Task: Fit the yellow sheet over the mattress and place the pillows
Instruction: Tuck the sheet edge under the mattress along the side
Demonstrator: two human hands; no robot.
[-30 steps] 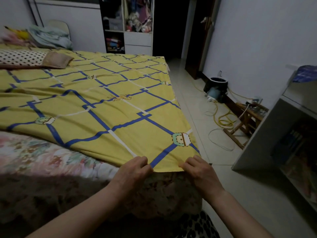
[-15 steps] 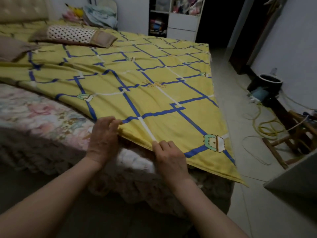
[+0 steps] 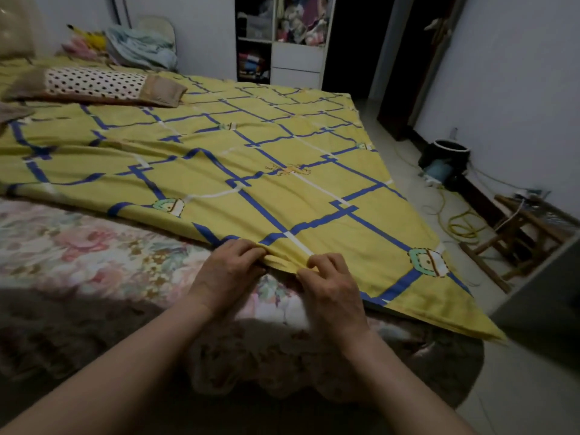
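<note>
Dim bedroom, pale walls, tiled floor (image 3: pixel 408 158), open wardrobe shelving (image 3: pixel 284 32) at far end. Wide bed with floral-patterned mattress cover (image 3: pixel 78 252) exposed along near side. Yellow cotton sheet with blue lattice print (image 3: pixel 251 171) spread over most of mattress, rumpled mid-span, near edge short of bed's side, near corner (image 3: pixel 470 321) hanging loose over foot end. Polka-dot pillow with brown ends (image 3: pixel 94 86) lying on sheet near head; part of second brownish pillow (image 3: pixel 12 111) at left edge. Left hand (image 3: pixel 227 271) and right hand (image 3: pixel 332 287) close together, both pinching sheet's near hem, fingers curled round bunched fabric. Judged roughly midway: sheet laid out, near side not yet pulled down or smoothed, pillow placement unfinished.
</note>
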